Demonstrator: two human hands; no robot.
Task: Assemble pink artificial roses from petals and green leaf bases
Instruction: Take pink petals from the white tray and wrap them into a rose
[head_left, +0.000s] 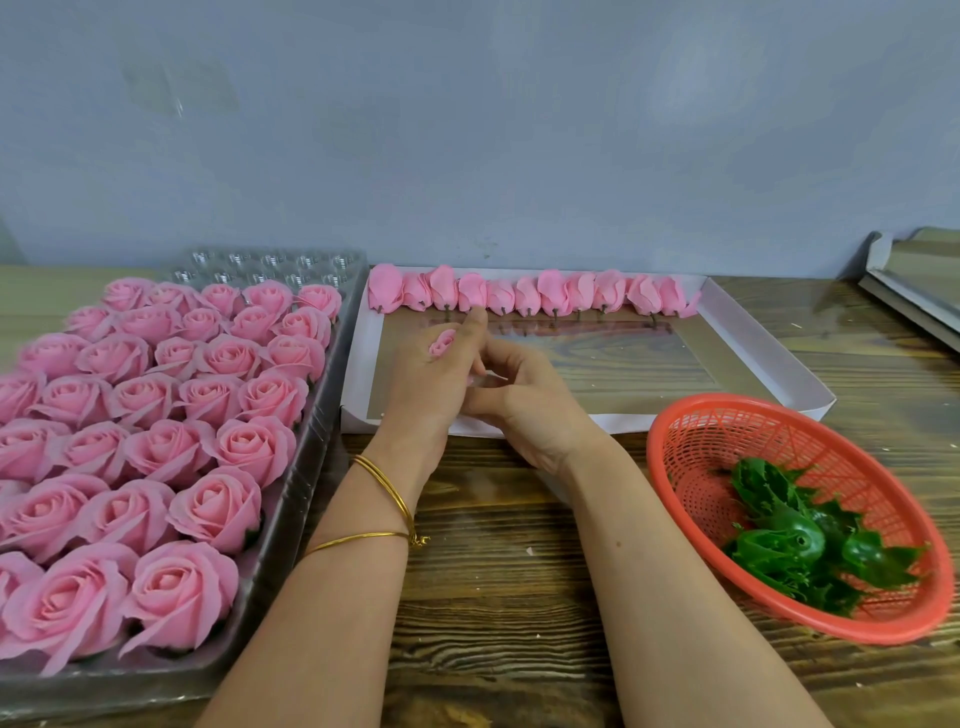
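Roses (156, 415), finished and pink, fill a clear tray (318, 431) at left; a red basket (675, 431) of green leaf bases (795, 545) sits right. Between them, over a white box (613, 423) lined with petal buds (550, 293), the left hand (431, 384) pinches a small bud (442, 343). The right hand (524, 405) curls against it, its hold hidden.

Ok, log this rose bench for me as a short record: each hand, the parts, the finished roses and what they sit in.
left hand: holds a small pink bud
right hand: fingertips against the left hand; anything it holds is hidden
petal buds: one row along the far edge of the white box
leaf bases: small heap in the red basket, right of the hands
finished roses: rows in the clear tray, left of the hands
surface: wooden table
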